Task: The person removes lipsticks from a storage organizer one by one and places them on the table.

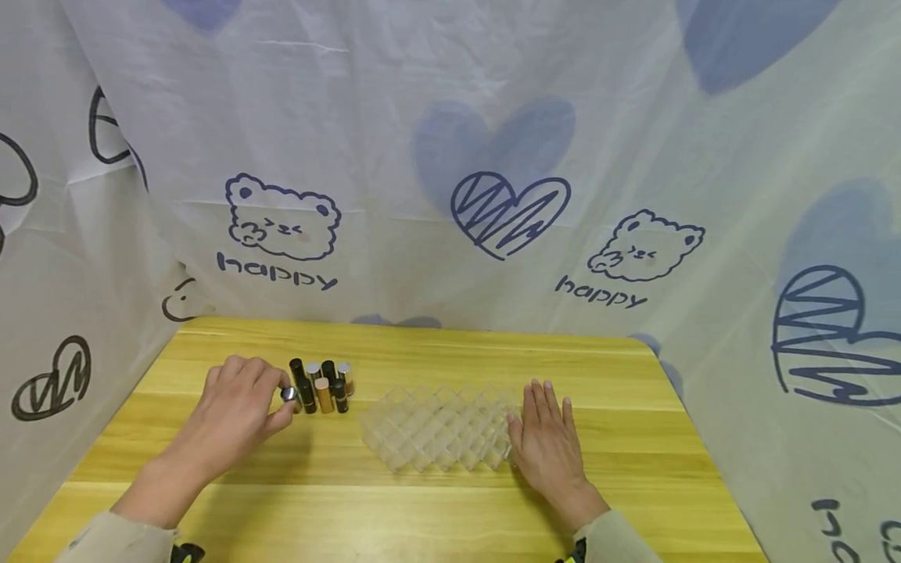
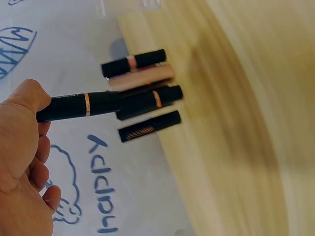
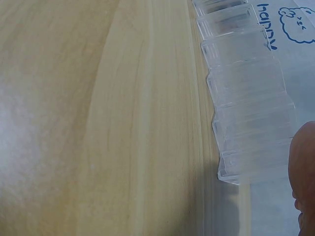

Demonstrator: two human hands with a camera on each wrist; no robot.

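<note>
My left hand (image 1: 235, 407) pinches a black lipstick tube (image 2: 74, 106) with a thin gold band between thumb and fingers; its shiny silver end (image 1: 288, 394) faces up in the head view. Just to its right, several other lipstick tubes stand close together in rows, among them an orange-gold one (image 1: 324, 396) and black ones (image 1: 341, 396). A clear plastic organizer (image 1: 443, 430) with diamond-shaped compartments sits near the middle of the table. My right hand (image 1: 549, 446) lies with straight fingers at the organizer's right end. Only its thumb (image 3: 302, 172) shows in the right wrist view.
The yellow wood-grain table (image 1: 338, 508) carries everything. A white curtain (image 1: 394, 234) printed with hearts, bears and lettering hangs behind the table and along both sides.
</note>
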